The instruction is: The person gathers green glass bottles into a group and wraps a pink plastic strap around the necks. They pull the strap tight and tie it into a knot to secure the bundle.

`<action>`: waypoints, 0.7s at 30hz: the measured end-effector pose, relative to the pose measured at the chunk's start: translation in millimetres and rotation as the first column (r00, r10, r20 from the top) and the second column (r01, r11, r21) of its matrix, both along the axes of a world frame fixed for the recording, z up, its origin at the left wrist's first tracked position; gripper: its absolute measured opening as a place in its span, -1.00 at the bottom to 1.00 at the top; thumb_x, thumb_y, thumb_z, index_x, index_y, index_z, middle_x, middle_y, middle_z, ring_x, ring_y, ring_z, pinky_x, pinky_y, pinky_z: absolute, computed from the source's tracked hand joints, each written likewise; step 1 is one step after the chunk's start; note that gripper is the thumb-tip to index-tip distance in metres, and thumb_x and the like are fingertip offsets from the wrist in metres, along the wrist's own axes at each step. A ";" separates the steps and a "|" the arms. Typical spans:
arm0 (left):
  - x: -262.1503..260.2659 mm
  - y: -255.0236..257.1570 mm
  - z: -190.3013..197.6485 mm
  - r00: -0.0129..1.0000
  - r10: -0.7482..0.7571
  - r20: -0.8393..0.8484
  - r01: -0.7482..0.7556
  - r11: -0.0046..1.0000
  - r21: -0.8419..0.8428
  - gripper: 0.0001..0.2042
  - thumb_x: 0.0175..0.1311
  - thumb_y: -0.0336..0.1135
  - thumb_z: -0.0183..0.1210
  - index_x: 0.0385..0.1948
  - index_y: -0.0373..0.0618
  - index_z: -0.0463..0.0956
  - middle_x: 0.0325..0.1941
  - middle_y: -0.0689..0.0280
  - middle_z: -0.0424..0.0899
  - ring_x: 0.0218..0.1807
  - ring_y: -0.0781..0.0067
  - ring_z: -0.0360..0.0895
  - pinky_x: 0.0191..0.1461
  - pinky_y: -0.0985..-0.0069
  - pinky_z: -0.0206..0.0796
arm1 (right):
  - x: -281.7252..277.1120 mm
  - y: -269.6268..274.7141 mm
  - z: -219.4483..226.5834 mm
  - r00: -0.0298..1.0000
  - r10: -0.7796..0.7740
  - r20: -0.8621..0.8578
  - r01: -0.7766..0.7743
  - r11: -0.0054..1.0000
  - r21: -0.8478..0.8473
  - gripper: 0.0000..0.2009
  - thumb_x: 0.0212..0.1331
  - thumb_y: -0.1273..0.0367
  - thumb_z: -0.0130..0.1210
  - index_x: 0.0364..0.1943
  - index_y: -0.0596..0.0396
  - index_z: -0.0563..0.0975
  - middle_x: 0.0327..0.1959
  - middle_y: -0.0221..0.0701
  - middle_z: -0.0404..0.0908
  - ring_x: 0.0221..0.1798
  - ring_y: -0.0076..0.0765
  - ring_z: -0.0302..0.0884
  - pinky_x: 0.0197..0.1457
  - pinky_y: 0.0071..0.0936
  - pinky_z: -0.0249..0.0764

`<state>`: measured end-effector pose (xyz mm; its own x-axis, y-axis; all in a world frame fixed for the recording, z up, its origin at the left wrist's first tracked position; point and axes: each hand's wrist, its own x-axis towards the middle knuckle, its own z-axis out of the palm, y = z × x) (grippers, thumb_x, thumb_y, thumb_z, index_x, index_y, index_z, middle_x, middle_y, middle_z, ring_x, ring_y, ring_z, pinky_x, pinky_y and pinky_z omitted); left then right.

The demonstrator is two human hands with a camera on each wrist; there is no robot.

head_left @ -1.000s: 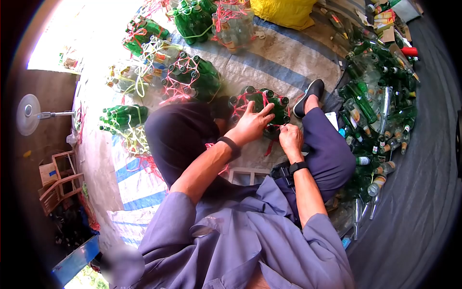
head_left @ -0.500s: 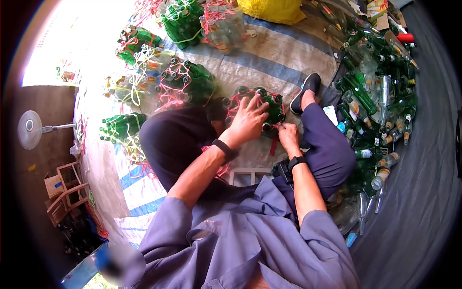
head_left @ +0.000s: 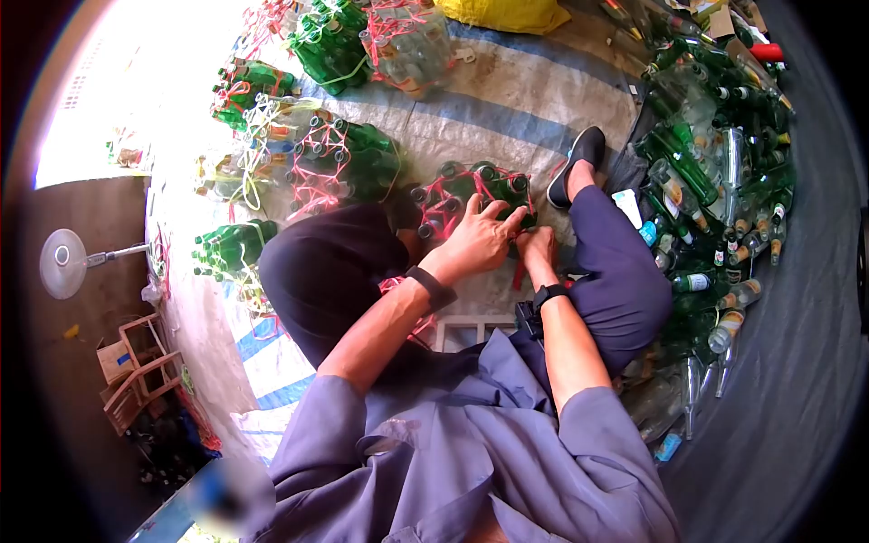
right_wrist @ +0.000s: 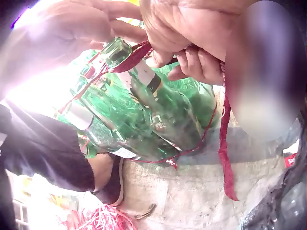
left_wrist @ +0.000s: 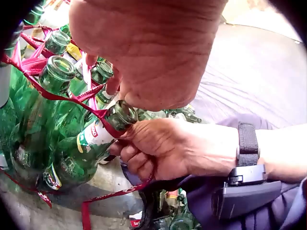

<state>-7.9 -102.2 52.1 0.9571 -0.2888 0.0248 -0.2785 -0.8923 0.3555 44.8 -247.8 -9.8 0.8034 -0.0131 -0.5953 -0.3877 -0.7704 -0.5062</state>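
Note:
A bundle of green glass bottles (head_left: 489, 178) stands in front of me, laced round the necks with red ribbon (left_wrist: 48, 93). My left hand (head_left: 475, 242) lies over the bottle tops with its fingers spread, close to the nearest neck (left_wrist: 122, 114). Beside that neck, my right hand (head_left: 538, 249) pinches the ribbon, thumb against curled fingers. The ribbon's loose tail (right_wrist: 224, 148) hangs below the right hand. A lower band of ribbon (right_wrist: 189, 151) circles the bundle near its base.
Several tied bottle bundles (head_left: 348, 158) stand to the left. Loose bottles (head_left: 692, 172) are heaped on the right. A yellow sack (head_left: 507, 13) lies at the back, and a fan (head_left: 63, 262) is at far left. Pink ribbon strands (right_wrist: 103, 218) lie near my leg.
My right hand has drawn in closer to the left hand at the near bottle neck, still pinching the ribbon. The left hand's fingers have shifted over the bottle tops. The head view has shifted slightly.

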 end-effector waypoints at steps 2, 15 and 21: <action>2.0 -0.7 5.0 1.000 0.001 -0.021 0.000 1.000 0.027 -0.36 0.15 -0.33 0.11 0.36 -0.22 0.26 -0.20 0.25 0.75 0.21 0.19 0.44 0.41 -0.22 -0.07 | -0.6 -0.6 -20.7 1.000 -0.022 0.009 0.022 1.000 -0.020 -0.63 0.03 0.14 0.28 -0.36 0.25 0.71 -0.36 0.06 0.69 -0.21 0.12 0.73 -0.23 -0.09 0.54; 15.5 -0.5 14.3 0.995 -0.012 -0.098 0.026 0.990 0.138 -0.49 0.19 -0.26 0.13 0.20 -0.24 0.43 -0.36 0.34 0.70 0.07 0.34 0.50 0.48 -0.36 -0.33 | 1.4 7.4 21.4 0.972 -0.146 -0.185 0.164 0.982 0.089 -0.62 -0.05 0.16 0.38 -0.33 0.24 0.71 -0.29 0.06 0.71 -0.20 0.07 0.74 -0.27 -0.08 0.51; 20.0 2.8 15.4 0.995 -0.040 -0.087 0.050 0.993 0.111 -0.61 0.13 -0.24 0.20 0.00 -0.19 0.53 -0.39 0.32 0.68 0.07 0.34 0.52 0.49 -0.41 -0.39 | -3.1 3.7 -15.1 0.997 -0.071 -0.038 0.073 0.994 0.077 -0.69 -0.05 0.21 0.39 -0.34 0.19 0.71 -0.30 0.00 0.72 -0.20 0.03 0.74 -0.26 -0.11 0.53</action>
